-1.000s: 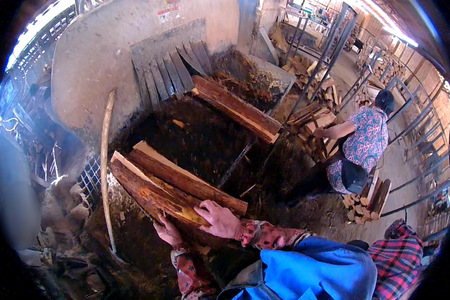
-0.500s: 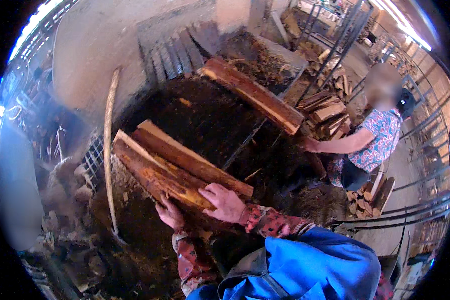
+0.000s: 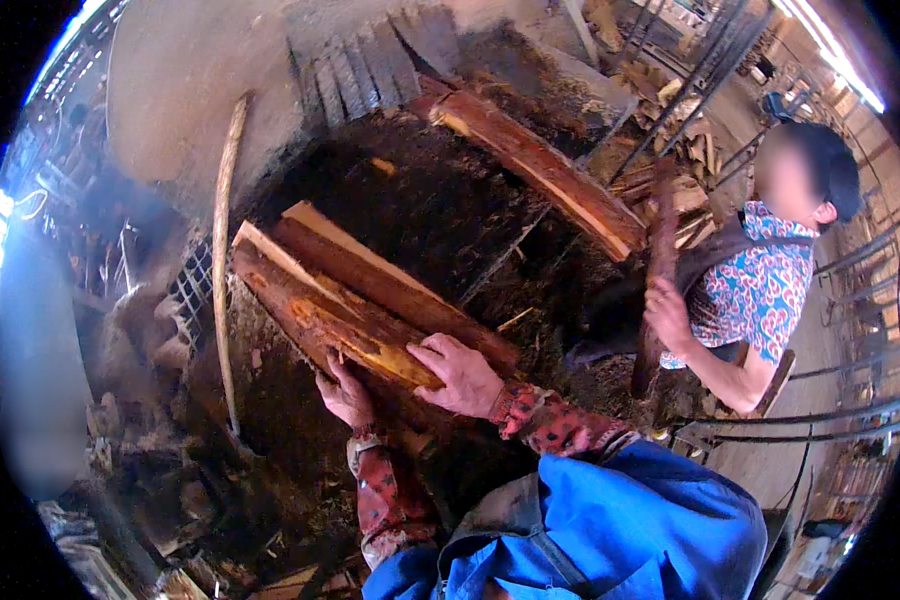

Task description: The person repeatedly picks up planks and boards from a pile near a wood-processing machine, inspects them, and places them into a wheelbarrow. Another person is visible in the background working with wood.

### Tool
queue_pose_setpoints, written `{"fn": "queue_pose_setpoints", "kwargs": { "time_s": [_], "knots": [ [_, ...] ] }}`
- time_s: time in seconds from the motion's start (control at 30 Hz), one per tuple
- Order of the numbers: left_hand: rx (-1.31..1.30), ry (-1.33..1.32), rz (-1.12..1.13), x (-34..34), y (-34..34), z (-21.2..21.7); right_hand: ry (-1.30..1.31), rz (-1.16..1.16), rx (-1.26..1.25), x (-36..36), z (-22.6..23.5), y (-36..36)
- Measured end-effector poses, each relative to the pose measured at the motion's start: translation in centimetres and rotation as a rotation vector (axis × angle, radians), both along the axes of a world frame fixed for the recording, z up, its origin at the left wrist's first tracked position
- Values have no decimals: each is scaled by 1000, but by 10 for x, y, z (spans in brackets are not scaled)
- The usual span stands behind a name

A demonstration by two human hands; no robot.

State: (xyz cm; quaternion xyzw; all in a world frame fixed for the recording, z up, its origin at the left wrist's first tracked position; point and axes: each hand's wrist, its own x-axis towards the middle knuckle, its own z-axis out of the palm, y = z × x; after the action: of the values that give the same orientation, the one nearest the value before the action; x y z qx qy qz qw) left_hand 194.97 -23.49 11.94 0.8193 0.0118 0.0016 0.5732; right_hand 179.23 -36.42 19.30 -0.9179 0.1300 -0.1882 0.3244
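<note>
The bark-covered slab (image 3: 310, 300) slanted across the frame left of centre, its near end at the hands. The right hand (image 3: 460, 376) grasped it from above; the left hand (image 3: 346, 395) touched its lower side, though whether it gripped could not be told. Alongside lay a second slab (image 3: 390, 277). A split log (image 3: 540, 170) lay upper centre, a wooden pole (image 3: 224, 250) stood left, and a co-worker (image 3: 755, 290) at right held a wooden piece (image 3: 660, 240).

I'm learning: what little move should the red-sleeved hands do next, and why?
I'd perhaps settle the left hand more firmly against the nearer wood piece: its fingers look spread along the near side, while the right hand rests over the nearer end. Another piece lies beside it, so a surer hold might help.
</note>
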Motion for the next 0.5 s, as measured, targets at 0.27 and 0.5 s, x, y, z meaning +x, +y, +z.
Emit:
{"fn": "queue_pose_setpoints", "kwargs": {
  "time_s": [0.27,0.5],
  "knots": [
    [-47,-31,-27,3,6,-6,-3,18,30,4,8,3],
    [38,-68,81,-1,6,7,44,85,44,9,23,0]
  ]
}}
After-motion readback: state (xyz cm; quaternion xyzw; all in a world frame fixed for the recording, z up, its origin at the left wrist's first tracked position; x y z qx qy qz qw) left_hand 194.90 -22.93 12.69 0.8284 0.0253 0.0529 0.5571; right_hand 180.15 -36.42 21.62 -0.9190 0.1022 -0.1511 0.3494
